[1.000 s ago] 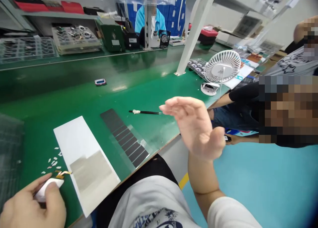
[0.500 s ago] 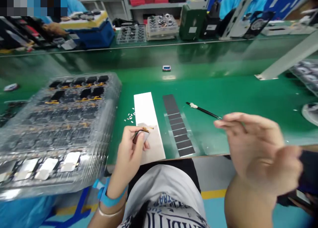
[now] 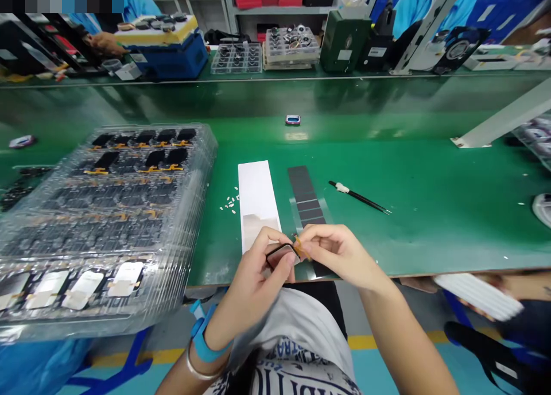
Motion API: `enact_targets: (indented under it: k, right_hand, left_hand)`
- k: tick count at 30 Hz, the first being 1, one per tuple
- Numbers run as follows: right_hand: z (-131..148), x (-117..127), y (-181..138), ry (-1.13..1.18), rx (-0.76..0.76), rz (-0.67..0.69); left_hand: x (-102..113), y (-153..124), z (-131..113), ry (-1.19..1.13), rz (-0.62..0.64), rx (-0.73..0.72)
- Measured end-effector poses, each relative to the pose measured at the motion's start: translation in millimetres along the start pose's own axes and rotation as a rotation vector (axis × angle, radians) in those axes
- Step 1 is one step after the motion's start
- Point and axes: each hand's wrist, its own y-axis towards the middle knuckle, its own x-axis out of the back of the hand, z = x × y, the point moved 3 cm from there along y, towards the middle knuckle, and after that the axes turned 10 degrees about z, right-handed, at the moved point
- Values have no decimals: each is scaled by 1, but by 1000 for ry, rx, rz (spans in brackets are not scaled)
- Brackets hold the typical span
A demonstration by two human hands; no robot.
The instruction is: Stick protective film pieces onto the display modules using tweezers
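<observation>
In both hands I hold a small black display module [image 3: 282,255] with an orange flex strip [image 3: 300,248] at its edge. My left hand [image 3: 253,286] grips the module between thumb and fingers. My right hand [image 3: 340,254] pinches the orange strip with its fingertips. Both hands are over the bench's front edge, partly covering a white sheet [image 3: 257,197] and a dark segmented strip on clear film [image 3: 302,191]. Black-handled tweezers [image 3: 359,197] lie to the right, apart from my hands. Small white scraps [image 3: 229,204] lie left of the sheet.
A stack of clear trays [image 3: 107,223] holding black modules fills the bench's left side. A small blue-and-white item [image 3: 293,120] lies further back. A co-worker's hand [image 3: 103,39] works at the back bench. Another person's hand holds a white object [image 3: 477,295] at lower right.
My view has swung left to face the bench squarely. My right hand has come in from the air and now pinches the orange strip. My left hand has moved toward the middle.
</observation>
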Motion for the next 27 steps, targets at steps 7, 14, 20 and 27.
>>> enact_targets:
  k: [7,14,20,27]
  right_hand:
    - [-9,2,-1,112,-24,-95]
    - [-8,-6,0,97,-48,-178]
    - [-13,-9,-3,93,-65,-216]
    - [-12,-8,-2,106,-73,-192]
  left_hand:
    - [0,5,3,89,-8,-11]
    - [-1,3,7,50,15,52]
    - [-2,3,10,-62,34,55]
    - [-1,4,12,-33,23,67]
